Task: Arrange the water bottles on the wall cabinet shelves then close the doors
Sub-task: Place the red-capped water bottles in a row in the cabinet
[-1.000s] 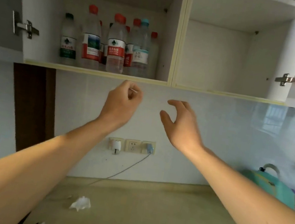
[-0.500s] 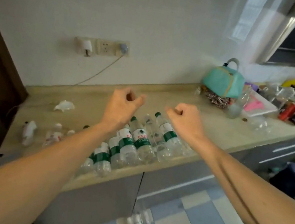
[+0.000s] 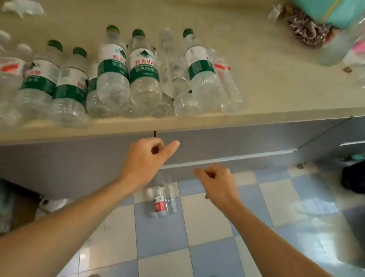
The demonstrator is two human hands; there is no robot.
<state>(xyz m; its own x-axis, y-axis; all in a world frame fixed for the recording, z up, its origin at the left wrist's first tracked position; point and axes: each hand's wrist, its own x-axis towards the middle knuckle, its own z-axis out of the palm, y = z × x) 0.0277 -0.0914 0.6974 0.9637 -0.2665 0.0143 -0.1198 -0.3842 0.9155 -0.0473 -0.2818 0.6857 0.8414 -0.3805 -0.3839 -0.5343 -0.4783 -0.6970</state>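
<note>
both hands are hanging empty just below the counter edge (image 3: 130,127): the left hand (image 3: 146,159) and the right hand (image 3: 218,183) are each curling loosely, grasping nothing. the water bottles (image 3: 114,78) are lying on their sides in a row along that edge, and one more bottle (image 3: 161,201) is lying on the floor under it. they are looking empty, so probably light, thin-walled and easily crushed, also prone to rolling. taking each around its labelled middle, not squeezing hard, is seeming safest.
</note>
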